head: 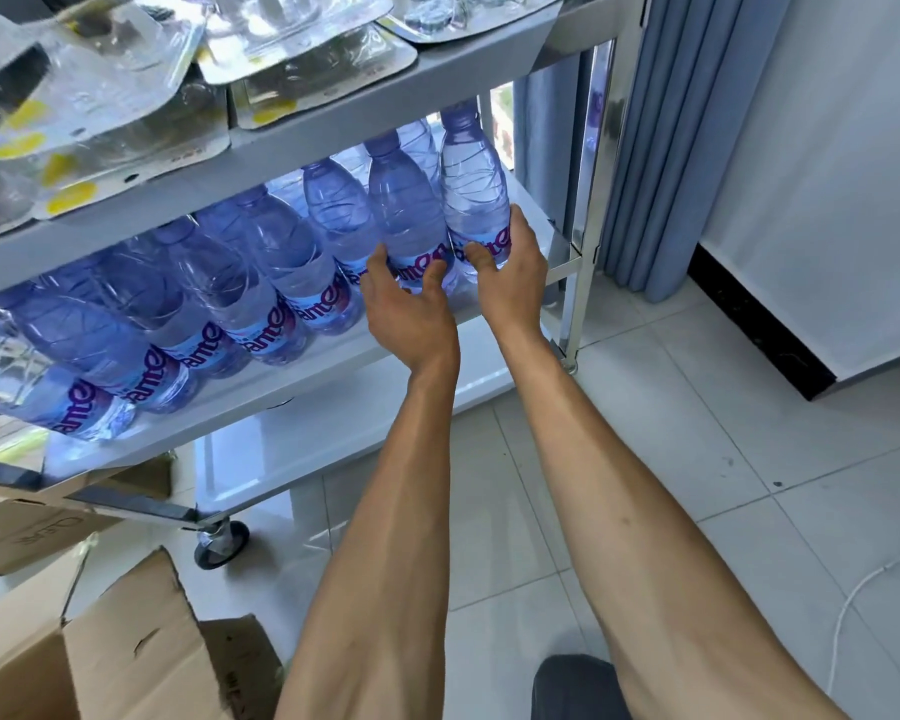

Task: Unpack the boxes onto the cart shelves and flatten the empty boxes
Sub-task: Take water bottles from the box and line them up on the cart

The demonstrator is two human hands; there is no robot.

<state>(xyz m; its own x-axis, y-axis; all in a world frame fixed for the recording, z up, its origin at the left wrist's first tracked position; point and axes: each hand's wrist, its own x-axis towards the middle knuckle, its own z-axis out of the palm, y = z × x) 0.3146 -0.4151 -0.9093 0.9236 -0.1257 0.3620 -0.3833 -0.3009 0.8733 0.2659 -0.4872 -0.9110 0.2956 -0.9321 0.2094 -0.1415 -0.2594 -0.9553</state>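
I see a cart, its top cut off. On its middle shelf my right hand grips the end water bottle; just beside, my left hand wraps the next bottle, fingertips hidden behind it.

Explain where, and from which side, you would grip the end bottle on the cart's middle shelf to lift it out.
Grip the end bottle around its labelled lower body, from the open front edge of the middle shelf. It stands upright with its cap tucked under the top shelf, and the right hand already wraps its fingers there.
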